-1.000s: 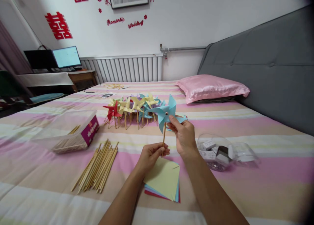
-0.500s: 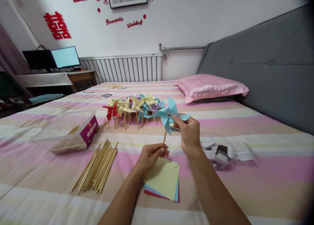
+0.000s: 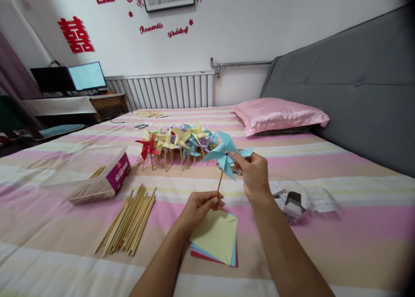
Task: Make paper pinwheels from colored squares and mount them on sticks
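A light blue paper pinwheel (image 3: 223, 152) on a thin wooden stick is held up in front of me, its stick leaning a little to the right. My left hand (image 3: 205, 206) pinches the lower part of the stick. At the pinwheel's right side, my right hand (image 3: 254, 171) has thumb and fingers closed on a blue paper blade near the centre pin. Below my left hand lies a stack of square paper sheets (image 3: 215, 236), pale yellow on top with blue and red edges showing underneath. Behind the held pinwheel stands a cluster of finished pinwheels (image 3: 180, 139) in several colours.
Left of the paper lies a bundle of wooden sticks (image 3: 129, 221). A clear plastic box with a purple label (image 3: 119, 172) holds more sticks. On the right is a clear container (image 3: 293, 204) with small items. A pink pillow (image 3: 282, 115) rests by the grey headboard (image 3: 353, 76).
The blue pinwheel has shifted slightly right and its blades have turned a little. My right hand moved right with it, while my left hand stays on the stick.
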Motion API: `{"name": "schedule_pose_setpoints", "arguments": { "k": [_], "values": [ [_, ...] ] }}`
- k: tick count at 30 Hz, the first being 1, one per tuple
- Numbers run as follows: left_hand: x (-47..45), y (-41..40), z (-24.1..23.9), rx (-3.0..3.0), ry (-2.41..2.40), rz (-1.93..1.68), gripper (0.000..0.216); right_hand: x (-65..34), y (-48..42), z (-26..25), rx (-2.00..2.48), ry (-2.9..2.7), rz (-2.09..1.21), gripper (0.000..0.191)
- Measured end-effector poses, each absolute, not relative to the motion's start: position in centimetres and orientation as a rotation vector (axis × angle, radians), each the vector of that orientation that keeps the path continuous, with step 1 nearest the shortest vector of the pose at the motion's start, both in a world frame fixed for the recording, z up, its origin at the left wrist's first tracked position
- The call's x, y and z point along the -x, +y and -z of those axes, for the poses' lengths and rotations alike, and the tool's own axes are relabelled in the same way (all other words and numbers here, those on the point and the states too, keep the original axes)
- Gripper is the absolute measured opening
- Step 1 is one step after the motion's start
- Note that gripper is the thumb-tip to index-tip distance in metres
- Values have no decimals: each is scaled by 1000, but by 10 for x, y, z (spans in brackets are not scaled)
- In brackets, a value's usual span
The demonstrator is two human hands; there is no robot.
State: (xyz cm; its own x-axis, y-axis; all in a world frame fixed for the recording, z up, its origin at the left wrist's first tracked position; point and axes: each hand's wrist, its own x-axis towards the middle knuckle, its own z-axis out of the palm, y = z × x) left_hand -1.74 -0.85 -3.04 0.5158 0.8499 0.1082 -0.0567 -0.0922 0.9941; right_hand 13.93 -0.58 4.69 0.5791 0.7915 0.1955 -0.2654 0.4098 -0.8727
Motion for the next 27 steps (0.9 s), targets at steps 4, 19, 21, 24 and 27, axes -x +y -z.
{"name": "schedule_pose_setpoints", "arguments": {
  "k": [4,19,21,24,27],
  "values": [
    [17,-8,31,-1440,716,-879,32,-140,-6,-47,918,-723,-767,23],
    [16,-8,32,-1458,702,-878,33,-131,-4,-39,884,-804,-691,17],
    [16,-8,31,-1456,698,-878,34,-130,-4,-38,882,-802,-673,17],
    [16,-9,30,-1453,703,-882,34,-130,-3,-37,903,-807,-638,18],
    [16,-9,31,-1458,707,-885,34,-130,-2,-36,917,-824,-603,19]
  ]
}}
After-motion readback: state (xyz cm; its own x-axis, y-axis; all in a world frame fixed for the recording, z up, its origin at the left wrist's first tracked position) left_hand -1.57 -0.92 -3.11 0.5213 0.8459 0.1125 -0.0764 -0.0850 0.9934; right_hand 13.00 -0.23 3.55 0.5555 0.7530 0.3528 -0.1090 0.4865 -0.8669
